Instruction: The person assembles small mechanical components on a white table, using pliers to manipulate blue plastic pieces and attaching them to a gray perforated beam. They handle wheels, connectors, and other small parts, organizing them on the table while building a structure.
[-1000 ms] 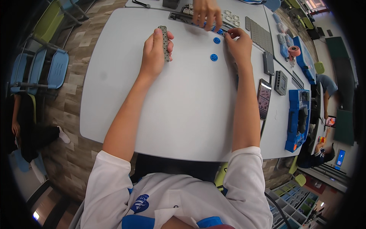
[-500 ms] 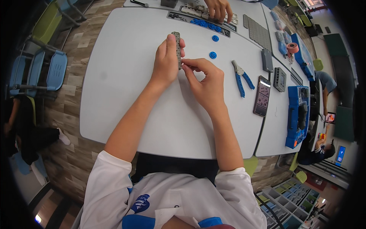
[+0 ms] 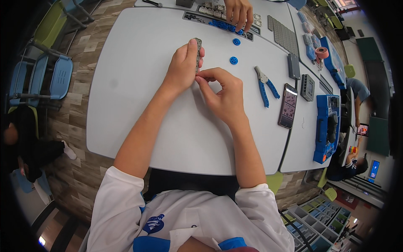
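Observation:
My left hand is wrapped round a long grey perforated building beam, its thumb lying along the upper part. At the beam's near end my right hand pinches with thumb and forefinger; whatever is between those fingertips is too small or hidden to make out. To the right of the beam, two small blue wheels lie on the white table. Blue-handled pliers rest farther right, jaws pointing away from me.
A phone, a grey box and a dark block lie right. Another person's hand reaches over a parts tray at the back. Grey plates and an open blue case stand beyond.
The beam and my left hand have shifted slightly toward me. My right fingertips have moved a little left and nearer. The other person's hand has come a bit nearer over the tray.

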A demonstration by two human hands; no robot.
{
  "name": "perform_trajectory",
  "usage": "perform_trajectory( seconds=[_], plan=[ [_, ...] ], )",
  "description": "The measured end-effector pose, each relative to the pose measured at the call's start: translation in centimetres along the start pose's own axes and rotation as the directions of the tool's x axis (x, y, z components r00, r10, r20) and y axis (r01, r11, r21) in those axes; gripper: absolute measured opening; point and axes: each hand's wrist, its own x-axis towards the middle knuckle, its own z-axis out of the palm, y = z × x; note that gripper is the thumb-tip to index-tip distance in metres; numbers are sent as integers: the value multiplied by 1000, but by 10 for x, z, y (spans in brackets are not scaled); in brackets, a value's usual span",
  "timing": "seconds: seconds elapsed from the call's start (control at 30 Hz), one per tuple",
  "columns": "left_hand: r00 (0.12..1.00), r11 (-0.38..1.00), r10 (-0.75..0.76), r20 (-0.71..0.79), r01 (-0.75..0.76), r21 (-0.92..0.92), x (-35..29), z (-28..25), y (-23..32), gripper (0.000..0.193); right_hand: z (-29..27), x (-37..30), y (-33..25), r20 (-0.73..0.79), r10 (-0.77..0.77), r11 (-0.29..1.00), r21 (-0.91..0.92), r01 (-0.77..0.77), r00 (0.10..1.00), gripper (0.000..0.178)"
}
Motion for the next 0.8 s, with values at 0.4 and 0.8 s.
perform_trajectory(
  seconds=[0.4,0.8],
  plan=[
    [987,987,-109,-115,94,-129,15,-33,12,60,-38,5,-5,-364,137,988,114,-102,921,11],
    [987,996,82,-135,-85,-17,13,-21,1,58,-106,130,128,-236,159,871,-424,-249,959,20]
  ],
)
